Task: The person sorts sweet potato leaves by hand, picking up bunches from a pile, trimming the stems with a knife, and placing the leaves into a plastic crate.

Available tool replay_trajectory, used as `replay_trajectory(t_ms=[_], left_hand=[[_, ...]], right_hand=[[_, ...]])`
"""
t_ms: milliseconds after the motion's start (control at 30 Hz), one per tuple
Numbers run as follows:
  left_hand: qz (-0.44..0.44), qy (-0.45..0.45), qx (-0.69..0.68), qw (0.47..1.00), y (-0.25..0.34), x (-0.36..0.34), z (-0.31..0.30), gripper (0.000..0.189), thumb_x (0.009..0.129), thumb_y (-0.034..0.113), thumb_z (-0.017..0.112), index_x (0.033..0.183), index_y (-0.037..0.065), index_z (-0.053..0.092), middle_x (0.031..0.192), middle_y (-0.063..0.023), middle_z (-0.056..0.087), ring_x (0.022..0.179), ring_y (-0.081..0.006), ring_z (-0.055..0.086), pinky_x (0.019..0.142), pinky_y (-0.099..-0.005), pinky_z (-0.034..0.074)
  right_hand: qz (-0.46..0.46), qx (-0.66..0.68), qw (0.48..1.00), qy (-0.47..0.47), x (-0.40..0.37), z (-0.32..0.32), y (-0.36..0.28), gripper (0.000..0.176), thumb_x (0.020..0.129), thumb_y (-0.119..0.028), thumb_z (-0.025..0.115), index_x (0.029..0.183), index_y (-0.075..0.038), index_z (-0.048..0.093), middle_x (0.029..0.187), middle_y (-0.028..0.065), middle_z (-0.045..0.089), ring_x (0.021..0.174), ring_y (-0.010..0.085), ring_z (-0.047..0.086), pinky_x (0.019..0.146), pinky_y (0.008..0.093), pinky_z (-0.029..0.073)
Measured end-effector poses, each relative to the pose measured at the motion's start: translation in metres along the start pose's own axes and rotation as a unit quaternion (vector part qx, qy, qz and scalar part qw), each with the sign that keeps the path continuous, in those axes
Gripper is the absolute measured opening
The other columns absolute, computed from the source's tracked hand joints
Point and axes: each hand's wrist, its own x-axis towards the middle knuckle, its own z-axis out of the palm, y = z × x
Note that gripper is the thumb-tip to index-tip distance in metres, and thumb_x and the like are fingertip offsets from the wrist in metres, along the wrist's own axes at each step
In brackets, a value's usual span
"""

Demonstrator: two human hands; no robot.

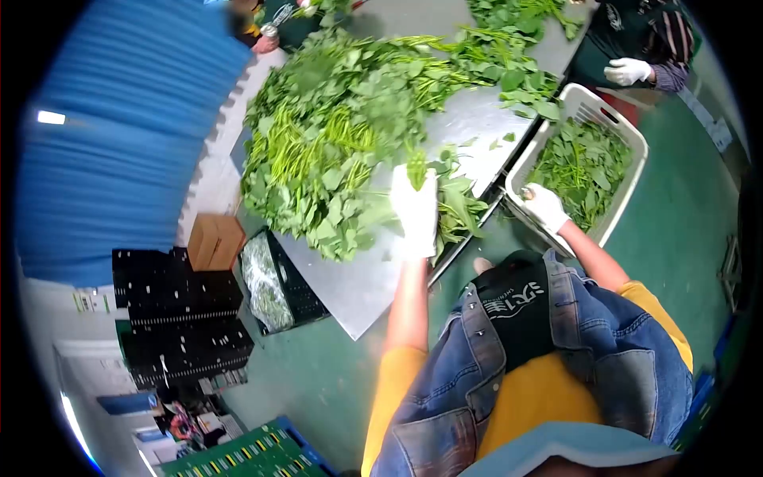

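My left hand [415, 211], in a white glove, is closed around a bunch of leafy greens [457, 208] at the near edge of the metal table [358, 294]. Cut stem ends show above the glove, and leaves spread out beside it. My right hand [546, 208], also gloved, is at the near rim of a white plastic basket [637, 151]. Its fingers are curled around something small, of which only a brownish end shows. Inside the basket lie loose greens [584, 163]. A large heap of leafy greens [318, 151] covers much of the table beyond my left hand.
A co-worker's gloved hand [628, 71] is beyond the basket; another person's hand [266, 41] is at the far left of the table. Black crates [179, 290], a cardboard box [216, 242] and a crate with a plastic-wrapped bundle [266, 282] stand left of the table.
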Motion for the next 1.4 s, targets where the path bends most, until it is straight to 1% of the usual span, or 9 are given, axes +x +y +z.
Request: replay_trajectory(t_ms=[200,300,467,967,1167,1233,1267,1333,1400], left_hand=[[-0.215,0.085,-0.746,0.624,-0.122,-0.024,-0.069,0.031,0.082,0.012,0.063,0.109,-0.001,0.053,0.083,-0.0033,0.056,0.073,-0.0113,0.054,0.065,-0.0239,0.046],[-0.235,0.138,-0.754,0.597,-0.143,-0.039,-0.09,0.032,0.082,0.012,0.063,0.11,-0.001,0.053,0.084,-0.0033,0.056,0.073,-0.0113,0.054,0.065,-0.0238,0.046],[-0.238,0.172,-0.758,0.583,-0.157,-0.039,-0.111,0.034,0.082,0.012,0.063,0.112,0.0,0.052,0.085,-0.0035,0.056,0.073,-0.0113,0.054,0.064,-0.0236,0.046],[-0.205,0.084,-0.713,0.666,-0.132,0.046,-0.108,0.04,0.081,0.012,0.062,0.117,0.001,0.049,0.088,-0.0039,0.055,0.072,-0.0113,0.053,0.063,-0.0229,0.046],[-0.126,-0.009,-0.582,0.803,-0.059,0.08,-0.101,0.042,0.081,0.012,0.062,0.119,0.002,0.048,0.089,-0.0041,0.055,0.072,-0.0113,0.053,0.063,-0.0227,0.046],[0.002,-0.121,-0.088,0.989,-0.009,0.086,-0.089,0.067,0.075,0.009,0.063,0.131,-0.005,0.031,0.08,-0.0098,0.057,0.07,-0.0181,0.056,0.064,-0.0295,0.047],[0.07,-0.16,0.18,0.968,0.007,0.088,-0.077,0.08,0.071,0.008,0.064,0.138,-0.008,0.023,0.076,-0.0127,0.058,0.07,-0.0215,0.057,0.065,-0.0329,0.048],[0.091,-0.159,0.012,0.983,-0.032,0.096,-0.018,0.078,0.073,0.011,0.06,0.137,-0.012,0.021,0.075,-0.0094,0.057,0.067,-0.0208,0.054,0.063,-0.0328,0.046],[0.254,-0.087,0.267,0.925,0.011,0.084,-0.038,0.071,0.076,0.011,0.052,0.135,-0.016,0.021,0.07,-0.0069,0.052,0.06,-0.0169,0.048,0.06,-0.0282,0.041]], right_hand=[[-0.178,0.107,0.957,-0.203,0.051,0.105,-0.121,0.044,0.082,-0.017,0.053,0.125,-0.007,0.049,0.102,0.0204,0.061,0.097,0.0338,0.058,0.086,0.038,0.046],[-0.167,0.0,0.931,-0.325,0.074,0.137,-0.157,0.059,0.08,-0.028,0.055,0.132,-0.005,0.038,0.119,0.0239,0.051,0.108,0.0361,0.051,0.093,0.0406,0.041],[-0.345,-0.308,0.883,-0.08,0.104,0.113,-0.143,0.052,0.082,-0.031,0.054,0.13,-0.013,0.044,0.131,0.0166,0.044,0.122,0.0328,0.039,0.098,0.044,0.032],[0.255,-0.375,0.89,0.056,0.061,-0.072,0.109,0.036,0.078,-0.032,0.061,0.114,-0.029,0.062,0.131,0.0098,0.049,0.114,0.0249,0.051,0.09,0.0451,0.043],[-0.081,0.172,0.98,-0.055,0.132,-0.087,-0.06,0.039,0.084,-0.018,0.057,0.119,0.0,0.057,0.118,0.0115,0.06,0.106,0.0195,0.056,0.094,0.0295,0.04],[-0.124,0.252,0.942,-0.184,0.133,-0.102,-0.171,0.049,0.086,-0.021,0.057,0.131,-0.005,0.046,0.127,0.0106,0.053,0.114,0.019,0.051,0.1,0.0312,0.037],[-0.193,0.266,0.917,-0.225,0.144,-0.094,-0.192,0.058,0.082,-0.023,0.061,0.134,-0.005,0.042,0.129,0.0107,0.051,0.117,0.02,0.049,0.101,0.0318,0.036],[-0.254,0.122,0.919,-0.276,0.148,-0.085,-0.234,0.084,0.07,-0.032,0.073,0.139,-0.005,0.033,0.135,0.0156,0.045,0.122,0.0239,0.045,0.103,0.0338,0.033],[-0.356,-0.054,0.888,-0.287,0.148,-0.078,-0.265,0.094,0.056,-0.041,0.079,0.132,-0.001,0.039,0.124,0.0215,0.05,0.114,0.0342,0.048,0.098,0.0384,0.037]])
